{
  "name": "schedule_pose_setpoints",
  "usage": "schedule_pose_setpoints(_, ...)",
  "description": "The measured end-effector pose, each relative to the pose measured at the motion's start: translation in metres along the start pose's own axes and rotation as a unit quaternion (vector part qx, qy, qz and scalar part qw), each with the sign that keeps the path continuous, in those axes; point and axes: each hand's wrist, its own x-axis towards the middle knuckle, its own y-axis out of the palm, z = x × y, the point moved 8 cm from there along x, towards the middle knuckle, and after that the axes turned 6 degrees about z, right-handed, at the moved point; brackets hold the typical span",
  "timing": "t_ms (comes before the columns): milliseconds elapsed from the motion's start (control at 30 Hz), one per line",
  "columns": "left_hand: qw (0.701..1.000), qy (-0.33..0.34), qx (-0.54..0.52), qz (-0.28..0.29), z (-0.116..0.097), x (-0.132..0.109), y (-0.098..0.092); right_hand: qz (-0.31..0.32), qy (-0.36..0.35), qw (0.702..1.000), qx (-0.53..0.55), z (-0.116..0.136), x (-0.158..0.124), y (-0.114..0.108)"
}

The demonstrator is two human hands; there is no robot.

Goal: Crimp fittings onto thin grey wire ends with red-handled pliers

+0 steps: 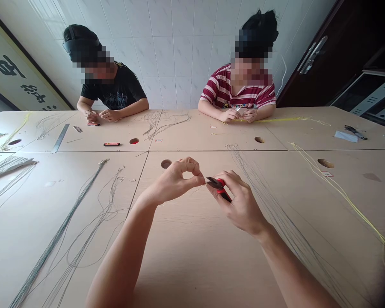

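My left hand (176,182) is raised over the middle of the table, thumb and forefinger pinched on a thin wire (197,189), of which only a short length shows. My right hand (239,201) grips red-and-black pliers (218,184), their jaws pointing left, right beside the left fingertips. Whether the jaws touch the wire is too small to tell. A dense bundle of grey wires (73,209) and a looser bunch (98,220) lie left of my left arm. More thin grey wires (269,205) run beneath and beyond my right hand.
Yellow wires (343,194) lie at the right. Across the table (192,265) sit two people, one in a black shirt (115,87), one in a striped shirt (218,87), both handling small things. A ruler (60,137), a red marker (111,144) and a cutter (355,131) lie on the far side.
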Motion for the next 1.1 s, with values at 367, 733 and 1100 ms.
schedule_pose_setpoints(367, 1.0, -0.006, -0.012, -0.001, 0.0012, 0.0005, 0.0007, -0.003, -0.003, 1.0, -0.01, 0.0019, 0.0001, -0.0011)
schedule_pose_setpoints(733, 1.0, -0.014, -0.014, 0.004, 0.0003, -0.0001, 0.0014, -0.008, -0.006, 1.0, -0.018, 0.0021, 0.0003, -0.0022)
schedule_pose_setpoints(1100, 1.0, -0.012, -0.018, 0.007, -0.0003, -0.0004, 0.0032, -0.006, -0.009, 1.0, -0.008, 0.0019, 0.0007, -0.0021)
